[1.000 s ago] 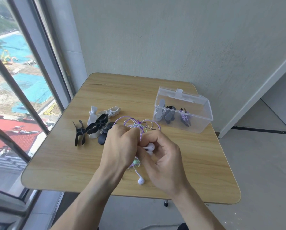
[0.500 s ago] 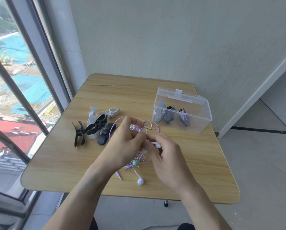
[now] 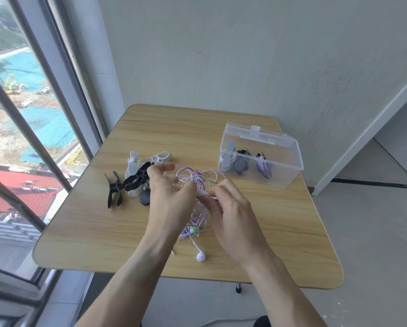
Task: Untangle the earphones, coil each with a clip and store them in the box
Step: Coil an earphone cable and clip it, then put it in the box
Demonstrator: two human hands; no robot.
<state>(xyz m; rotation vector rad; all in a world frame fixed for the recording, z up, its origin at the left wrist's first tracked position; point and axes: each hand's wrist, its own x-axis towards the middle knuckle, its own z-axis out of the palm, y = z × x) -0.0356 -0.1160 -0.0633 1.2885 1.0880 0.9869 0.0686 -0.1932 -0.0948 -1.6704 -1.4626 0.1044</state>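
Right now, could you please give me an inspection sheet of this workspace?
Surface: wooden table, rounded corners, one crack line near the far edge.
Job's things: tangle of purple, white and green earphone cables at mid-table; one white earbud lies loose near the front edge; clear box at far right, lid open, clipped coils already inside.
Clutter: pile of black and white clips left of the tangle.
Hands: left hand has its fingers in the tangle; right hand pinches a white cable.
Cables: none coiled outside the box.
Surroundings: window on the left, plain wall behind.
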